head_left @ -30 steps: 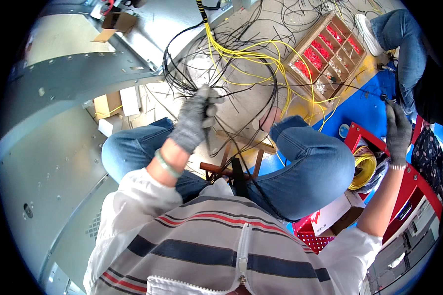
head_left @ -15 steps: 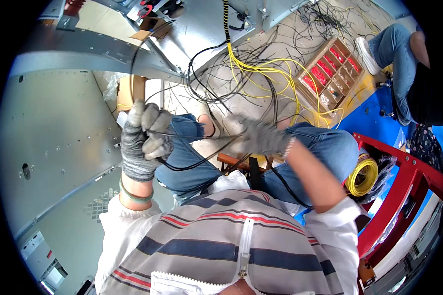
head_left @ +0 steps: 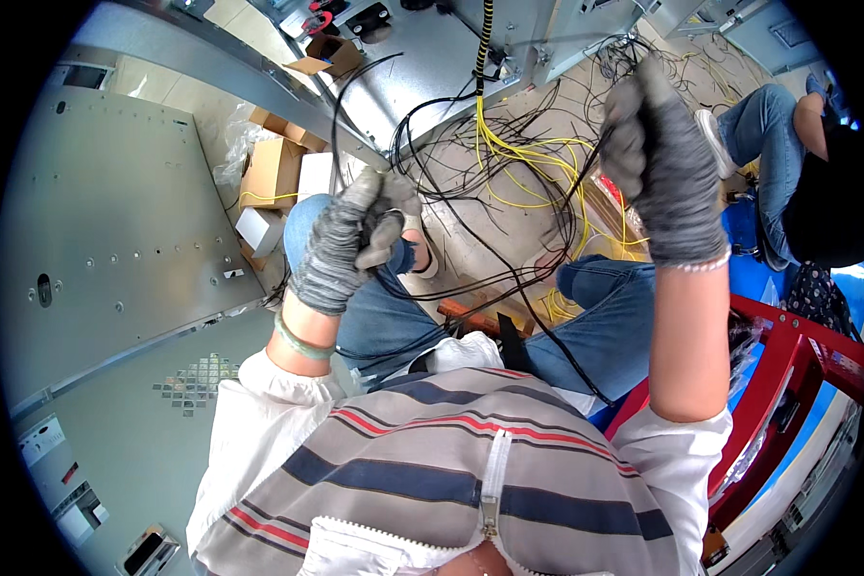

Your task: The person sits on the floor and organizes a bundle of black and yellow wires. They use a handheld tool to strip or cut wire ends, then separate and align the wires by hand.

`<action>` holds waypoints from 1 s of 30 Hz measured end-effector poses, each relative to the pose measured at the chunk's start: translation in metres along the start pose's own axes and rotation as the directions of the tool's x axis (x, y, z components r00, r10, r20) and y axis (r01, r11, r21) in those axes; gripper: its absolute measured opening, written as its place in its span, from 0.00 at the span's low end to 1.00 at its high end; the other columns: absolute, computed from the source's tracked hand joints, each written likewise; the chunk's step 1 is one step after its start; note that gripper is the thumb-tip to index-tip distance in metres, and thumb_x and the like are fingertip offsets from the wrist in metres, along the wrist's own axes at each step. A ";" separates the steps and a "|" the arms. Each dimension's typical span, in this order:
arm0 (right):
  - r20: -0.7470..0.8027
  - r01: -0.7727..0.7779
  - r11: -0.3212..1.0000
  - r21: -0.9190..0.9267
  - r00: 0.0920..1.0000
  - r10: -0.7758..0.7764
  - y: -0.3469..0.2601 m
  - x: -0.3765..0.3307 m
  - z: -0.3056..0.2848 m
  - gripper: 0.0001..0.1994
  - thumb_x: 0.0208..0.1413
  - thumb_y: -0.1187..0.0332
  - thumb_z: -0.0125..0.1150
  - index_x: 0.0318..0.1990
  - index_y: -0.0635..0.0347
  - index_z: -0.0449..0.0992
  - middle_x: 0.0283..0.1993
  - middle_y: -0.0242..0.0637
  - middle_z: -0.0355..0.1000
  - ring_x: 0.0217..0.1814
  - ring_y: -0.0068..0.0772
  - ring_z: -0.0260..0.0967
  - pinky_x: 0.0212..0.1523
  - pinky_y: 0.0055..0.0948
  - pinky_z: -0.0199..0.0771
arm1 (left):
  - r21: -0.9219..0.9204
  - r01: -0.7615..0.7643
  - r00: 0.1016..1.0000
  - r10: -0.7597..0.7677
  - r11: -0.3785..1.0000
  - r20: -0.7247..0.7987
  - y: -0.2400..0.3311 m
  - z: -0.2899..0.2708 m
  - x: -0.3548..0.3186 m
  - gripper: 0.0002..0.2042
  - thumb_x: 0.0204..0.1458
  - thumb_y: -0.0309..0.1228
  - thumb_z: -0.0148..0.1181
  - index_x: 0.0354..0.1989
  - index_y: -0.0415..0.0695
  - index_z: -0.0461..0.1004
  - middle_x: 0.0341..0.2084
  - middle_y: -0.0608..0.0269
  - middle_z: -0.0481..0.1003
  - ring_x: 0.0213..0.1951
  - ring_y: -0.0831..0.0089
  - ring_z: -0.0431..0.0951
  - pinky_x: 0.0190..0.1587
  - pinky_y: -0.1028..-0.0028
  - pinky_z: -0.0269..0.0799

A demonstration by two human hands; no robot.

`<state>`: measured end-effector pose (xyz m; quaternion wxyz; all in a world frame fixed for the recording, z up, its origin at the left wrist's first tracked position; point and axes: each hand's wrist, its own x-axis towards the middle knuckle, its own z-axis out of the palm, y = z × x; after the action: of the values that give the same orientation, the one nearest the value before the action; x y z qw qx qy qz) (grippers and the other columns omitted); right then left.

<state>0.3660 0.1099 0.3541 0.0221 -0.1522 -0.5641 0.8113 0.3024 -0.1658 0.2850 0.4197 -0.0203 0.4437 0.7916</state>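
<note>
Two gloved hands, both raised over the lap and both closed on black wire. Left hand (head_left: 350, 240), in a grey knit glove, fisted tight around a bunch of black wire (head_left: 470, 278) just above the left knee; a green band (head_left: 300, 338) around that wrist. Right hand (head_left: 664, 163), gloved the same way, lifted higher and further out, fingers curled shut on the same black wire, which runs taut down from the fist, past the right knee, toward the striped shirt (head_left: 451, 461). Between the two hands, loose loops of black wire sagging over the blue jeans (head_left: 595, 322) and trailing on across the floor.

Beyond the knees, a tangle of yellow wires (head_left: 528, 158) spread over the floor, fanning out from a yellow-and-black braided cable (head_left: 484, 34) that drops from a grey metal cabinet (head_left: 422, 67). To the left, a large grey metal panel (head_left: 115, 221) with small holes, lying close beside the left leg. Near its upper edge, several cardboard boxes (head_left: 271, 173), one small and white, plus a crumpled clear plastic bag. To the right, a red metal frame (head_left: 787, 355) just beside the right arm, with blue flooring behind it. At the upper right, another person's leg (head_left: 763, 120) in jeans with a light shoe, well apart from both hands.
</note>
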 end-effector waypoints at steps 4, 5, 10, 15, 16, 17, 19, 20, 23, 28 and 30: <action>0.371 -0.058 0.712 0.700 0.881 -0.293 -0.020 0.017 0.010 0.16 0.57 0.57 0.42 0.38 0.63 0.65 0.23 0.28 0.62 0.20 0.20 0.56 0.18 0.22 0.60 | 0.301 -0.077 0.986 0.027 0.951 0.167 -0.011 0.027 0.002 0.23 0.52 0.45 0.48 0.48 0.38 0.65 0.33 0.61 0.69 0.15 0.86 0.56 0.12 0.89 0.46; 0.388 -0.114 0.604 0.788 0.855 -0.344 -0.021 0.019 0.019 0.17 0.58 0.57 0.40 0.40 0.64 0.64 0.24 0.29 0.61 0.23 0.24 0.58 0.23 0.26 0.65 | 0.294 -0.132 0.972 0.065 0.947 0.227 -0.016 0.031 0.003 0.21 0.51 0.43 0.50 0.48 0.39 0.65 0.33 0.63 0.69 0.16 0.87 0.56 0.14 0.89 0.48; 0.193 0.035 0.550 0.835 0.916 -0.352 -0.046 0.011 0.077 0.16 0.59 0.59 0.38 0.39 0.65 0.64 0.22 0.30 0.62 0.20 0.25 0.59 0.19 0.25 0.64 | 0.677 -0.284 0.935 0.041 0.679 0.352 -0.023 0.055 0.008 0.16 0.45 0.29 0.55 0.45 0.44 0.68 0.31 0.66 0.69 0.21 0.85 0.62 0.22 0.86 0.59; 0.226 0.238 0.789 0.567 0.876 -0.426 -0.037 0.012 0.039 0.17 0.58 0.61 0.42 0.42 0.69 0.63 0.25 0.36 0.67 0.22 0.28 0.65 0.22 0.24 0.68 | 0.646 -0.365 0.906 0.095 0.671 0.413 -0.009 0.076 0.010 0.12 0.42 0.32 0.57 0.35 0.42 0.70 0.28 0.63 0.69 0.25 0.77 0.68 0.26 0.77 0.64; 0.153 0.188 0.818 0.543 0.936 -0.317 -0.017 0.012 0.030 0.15 0.57 0.60 0.43 0.40 0.66 0.65 0.25 0.33 0.66 0.20 0.23 0.62 0.19 0.20 0.64 | 0.453 -0.254 0.930 0.087 0.854 0.358 -0.014 0.063 0.013 0.15 0.43 0.37 0.58 0.36 0.41 0.70 0.29 0.62 0.70 0.24 0.79 0.67 0.24 0.79 0.63; 0.059 0.143 0.848 0.511 0.978 -0.200 0.000 0.009 0.024 0.14 0.56 0.60 0.45 0.38 0.64 0.66 0.25 0.30 0.65 0.19 0.18 0.59 0.17 0.17 0.60 | 0.406 -0.196 0.931 0.039 0.893 0.363 -0.014 0.063 0.017 0.18 0.45 0.43 0.56 0.34 0.39 0.70 0.29 0.61 0.70 0.20 0.83 0.64 0.19 0.84 0.58; 0.087 0.063 0.829 0.556 0.987 -0.133 0.024 0.009 0.001 0.12 0.55 0.61 0.49 0.37 0.61 0.67 0.25 0.27 0.63 0.20 0.13 0.58 0.17 0.13 0.58 | 0.412 -0.126 0.950 -0.010 0.902 0.312 -0.023 0.072 0.014 0.19 0.45 0.45 0.56 0.32 0.38 0.70 0.27 0.62 0.70 0.18 0.85 0.62 0.18 0.86 0.56; 0.210 0.017 0.784 0.621 0.960 -0.187 0.034 0.017 -0.016 0.12 0.54 0.62 0.50 0.40 0.62 0.67 0.25 0.27 0.63 0.22 0.15 0.59 0.19 0.14 0.60 | 0.416 -0.090 0.958 -0.035 0.905 0.284 -0.029 0.077 0.012 0.20 0.46 0.46 0.56 0.30 0.37 0.70 0.25 0.63 0.70 0.16 0.86 0.61 0.18 0.87 0.54; 0.215 -0.059 0.643 0.763 0.963 -0.166 0.017 0.010 -0.003 0.14 0.55 0.62 0.48 0.41 0.65 0.66 0.24 0.32 0.66 0.21 0.23 0.64 0.20 0.19 0.66 | 0.622 -0.259 0.927 0.010 0.739 0.374 -0.034 0.077 0.008 0.19 0.48 0.47 0.53 0.30 0.40 0.69 0.21 0.69 0.70 0.17 0.85 0.64 0.18 0.86 0.57; 0.334 0.540 0.708 -0.455 0.841 -0.427 0.044 -0.003 -0.026 0.19 0.49 0.63 0.56 0.47 0.62 0.65 0.26 0.28 0.65 0.25 0.22 0.63 0.26 0.20 0.66 | 0.377 -0.224 0.974 0.194 0.899 0.117 -0.006 0.070 0.017 0.16 0.52 0.45 0.49 0.32 0.42 0.67 0.15 0.71 0.65 0.10 0.86 0.57 0.12 0.85 0.52; 0.441 0.434 0.676 -0.596 0.880 -0.176 0.079 -0.022 -0.029 0.22 0.46 0.62 0.57 0.49 0.61 0.65 0.29 0.31 0.67 0.29 0.25 0.65 0.32 0.24 0.67 | 0.138 -0.200 0.970 0.176 0.970 0.170 0.003 0.068 0.022 0.16 0.53 0.44 0.47 0.34 0.41 0.66 0.15 0.69 0.66 0.08 0.85 0.56 0.09 0.86 0.49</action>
<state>0.4058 0.1026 0.2770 0.0022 0.0942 -0.8326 0.5458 0.3091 -0.1036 0.3190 0.3764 0.1168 0.4691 0.7903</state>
